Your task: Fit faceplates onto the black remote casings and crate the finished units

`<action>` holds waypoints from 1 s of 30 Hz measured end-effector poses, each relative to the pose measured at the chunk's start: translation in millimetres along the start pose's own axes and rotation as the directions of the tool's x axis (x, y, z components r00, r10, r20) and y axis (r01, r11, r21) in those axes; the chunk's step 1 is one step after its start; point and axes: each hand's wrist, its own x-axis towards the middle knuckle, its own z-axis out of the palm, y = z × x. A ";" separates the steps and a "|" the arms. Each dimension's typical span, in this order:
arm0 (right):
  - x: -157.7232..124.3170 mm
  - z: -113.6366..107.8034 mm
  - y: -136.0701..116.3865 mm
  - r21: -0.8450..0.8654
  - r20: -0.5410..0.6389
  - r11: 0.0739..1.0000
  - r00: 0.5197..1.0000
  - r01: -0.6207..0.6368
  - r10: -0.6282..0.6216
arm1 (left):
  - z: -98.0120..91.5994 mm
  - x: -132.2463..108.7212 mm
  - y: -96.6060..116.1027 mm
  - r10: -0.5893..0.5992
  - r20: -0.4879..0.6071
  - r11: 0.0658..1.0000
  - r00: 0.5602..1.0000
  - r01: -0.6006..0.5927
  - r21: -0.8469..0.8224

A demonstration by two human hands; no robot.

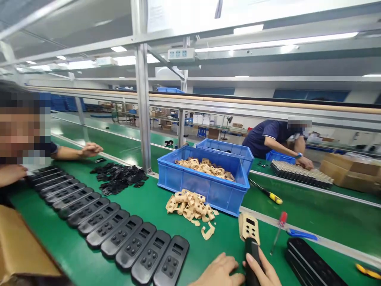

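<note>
My right hand (264, 271) grips a dark, remote-like plastic housing (252, 258), which I see nearly edge-on. My left hand (218, 272) lies just left of that housing with its fingers stretched out, low over the green table. Whether its fingertips touch the housing I cannot tell. Just past the housing's top end are beige panels (249, 225) with a window and round holes. To my left runs a long row of black housings (170, 267) with buttons, face up. Another group of dark housings (312, 264) sits to my right.
A blue bin (202, 194) holds beige pieces; a loose pile of them (190, 205) lies before it. Black scraps (119, 177) are heaped farther left. A red-handled screwdriver (282, 220), a blue cutter (302, 234) and a yellow-handled screwdriver (274, 197) lie rightward. Two other people work nearby.
</note>
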 end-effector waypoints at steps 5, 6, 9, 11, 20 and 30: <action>-7.0 -3.4 -38.0 -0.007 0.058 0.998 0.997 0.057 -0.056 | -20.2 -11.4 8.4 0.008 0.046 0.992 0.999 -0.002 -0.126; -5.1 -9.2 -48.4 -0.052 0.059 0.994 0.993 0.101 -0.098 | -24.0 -12.6 7.5 0.012 0.045 0.991 0.999 -0.006 -0.133; 4.3 -41.7 -80.5 -0.390 0.036 0.886 0.965 0.253 -0.259 | -25.7 -14.0 2.6 0.063 0.002 0.988 0.998 -0.062 -0.145; 10.9 -69.9 -96.6 -0.712 -0.006 0.661 0.939 0.238 -0.344 | -20.3 -13.6 -0.4 0.091 -0.029 0.985 0.995 -0.094 -0.141; 25.4 -76.9 -96.2 -0.977 -0.023 0.204 0.914 0.066 -0.405 | -16.1 -10.6 2.6 0.032 -0.019 0.981 0.999 -0.035 -0.192; 39.4 -12.5 -53.8 -0.785 0.339 0.359 0.835 0.505 -0.434 | -32.4 -10.1 4.5 -0.419 -0.047 0.586 0.907 0.230 -0.777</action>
